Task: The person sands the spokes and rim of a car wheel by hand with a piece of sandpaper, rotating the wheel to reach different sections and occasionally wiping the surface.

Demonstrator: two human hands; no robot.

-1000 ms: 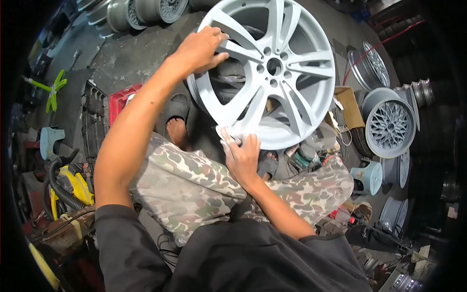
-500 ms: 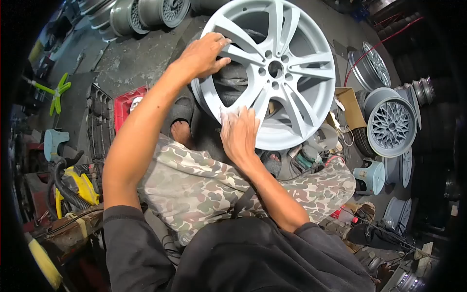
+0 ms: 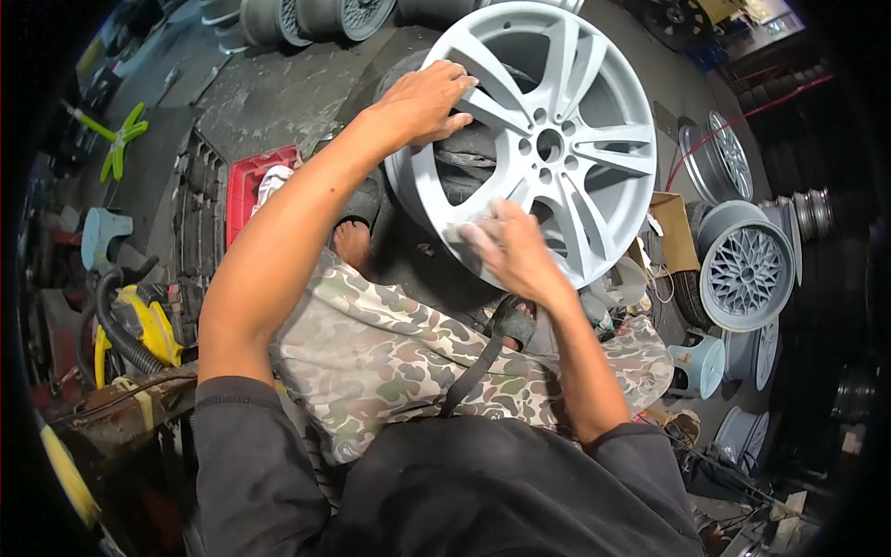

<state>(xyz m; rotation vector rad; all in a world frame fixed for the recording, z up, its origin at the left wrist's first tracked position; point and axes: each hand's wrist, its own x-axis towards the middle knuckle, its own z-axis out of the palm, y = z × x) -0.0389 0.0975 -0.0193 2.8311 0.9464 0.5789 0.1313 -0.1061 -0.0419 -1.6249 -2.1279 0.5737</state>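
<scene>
A light grey alloy wheel point(image 3: 549, 176) with paired spokes leans tilted in front of me, its face towards me. My left hand point(image 3: 422, 104) grips its upper-left edge, with the fingers over the rim and a spoke and the thumb below. Over the lower-left rim, by the foot of a spoke, is my right hand point(image 3: 520, 252), smeared by motion. Its fingertips look whitish. Whether a thin pad or paper lies under them cannot be made out. Through the spoke openings a dark tyre point(image 3: 464, 158) shows behind the wheel.
At right stand a mesh-faced wheel point(image 3: 748, 271), a cardboard box point(image 3: 673, 227) and a pale blue stool point(image 3: 698, 364). A red crate point(image 3: 249, 181) and a dark grille point(image 3: 197, 204) lie at left. Further left are a green cross-shaped stand point(image 3: 118, 139) and a yellow machine point(image 3: 148, 325).
My right hand has moved right along the lower rim and now blurs. My left hand keeps its hold on the wheel. The whole view has shifted slightly.
</scene>
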